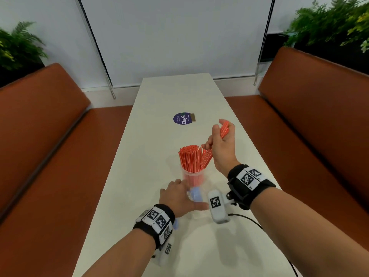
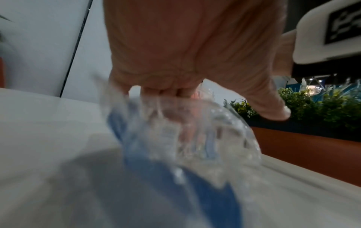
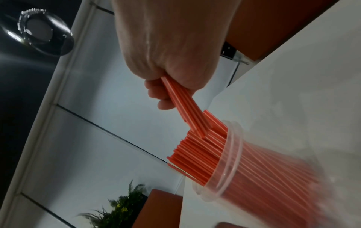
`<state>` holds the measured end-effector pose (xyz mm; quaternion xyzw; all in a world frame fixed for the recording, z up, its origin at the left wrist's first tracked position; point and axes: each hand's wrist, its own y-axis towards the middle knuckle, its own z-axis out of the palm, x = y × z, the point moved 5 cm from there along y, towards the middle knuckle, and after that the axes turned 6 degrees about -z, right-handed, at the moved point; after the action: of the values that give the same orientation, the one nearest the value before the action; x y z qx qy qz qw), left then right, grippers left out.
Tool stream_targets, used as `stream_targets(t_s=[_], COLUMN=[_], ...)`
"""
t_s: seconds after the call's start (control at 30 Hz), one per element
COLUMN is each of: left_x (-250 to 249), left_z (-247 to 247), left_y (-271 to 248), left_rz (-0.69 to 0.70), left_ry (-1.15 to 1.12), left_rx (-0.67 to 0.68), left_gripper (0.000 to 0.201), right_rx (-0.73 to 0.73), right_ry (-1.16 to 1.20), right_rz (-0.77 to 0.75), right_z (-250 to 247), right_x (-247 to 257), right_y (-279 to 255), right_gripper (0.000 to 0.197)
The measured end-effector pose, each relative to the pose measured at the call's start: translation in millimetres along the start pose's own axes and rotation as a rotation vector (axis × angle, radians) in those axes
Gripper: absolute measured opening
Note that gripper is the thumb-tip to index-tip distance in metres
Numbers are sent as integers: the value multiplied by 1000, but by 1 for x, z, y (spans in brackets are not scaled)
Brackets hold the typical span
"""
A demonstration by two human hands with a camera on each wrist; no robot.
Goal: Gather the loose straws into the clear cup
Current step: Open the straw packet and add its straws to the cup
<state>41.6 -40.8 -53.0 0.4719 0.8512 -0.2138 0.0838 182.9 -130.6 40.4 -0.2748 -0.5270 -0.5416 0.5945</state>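
Note:
A clear cup (image 1: 192,177) stands in the middle of the white table (image 1: 155,124), packed with upright orange straws (image 1: 189,158). My right hand (image 1: 219,148) is just right of and above it, gripping a slanted bundle of orange straws (image 1: 224,129) whose lower ends dip in at the cup's rim. In the right wrist view the right hand (image 3: 166,46) has this bundle (image 3: 181,100) meeting the straws in the cup (image 3: 232,154). My left hand (image 1: 177,194) lies at the cup's base, over a crumpled clear wrapper with blue print (image 1: 196,193). The left wrist view shows the left hand (image 2: 185,46) draped over that wrapper (image 2: 195,135), thumb out.
A round purple sticker (image 1: 182,118) is on the table beyond the cup. Orange benches run along the left (image 1: 50,140) and right (image 1: 311,120), with green plants (image 1: 329,23) behind them. A black cable (image 1: 257,224) trails over the table's near right part.

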Motion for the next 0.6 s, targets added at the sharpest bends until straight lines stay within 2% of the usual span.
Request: stream_targets(t_s=[0.1, 0.2, 0.27, 0.37, 0.5, 0.6], left_x=[1, 5, 4, -2, -10, -15], left_z=[-15, -33, -40, -40, -34, -32], left_y=[5, 13, 23, 41, 51, 54], left_rz=[-59, -107, -120, -75, 5, 8], left_ry=[-42, -263, -470, -678, -710, -721], left_rx=[-130, -230, -199, -75, -23, -1], left_gripper=[95, 105, 113, 122, 102, 91], right_rx=[46, 53, 66, 111, 281, 434], right_ry=[-108, -226, -307, -396, -510, -573], right_rz=[-81, -148, -155, -106, -39, -57], right_z=[8, 14, 16, 14, 11, 14], right_x=[-7, -17, -25, -40, -56, -60], right_y=[5, 8, 8, 7, 2, -4], right_gripper=[27, 15, 10, 15, 28, 43])
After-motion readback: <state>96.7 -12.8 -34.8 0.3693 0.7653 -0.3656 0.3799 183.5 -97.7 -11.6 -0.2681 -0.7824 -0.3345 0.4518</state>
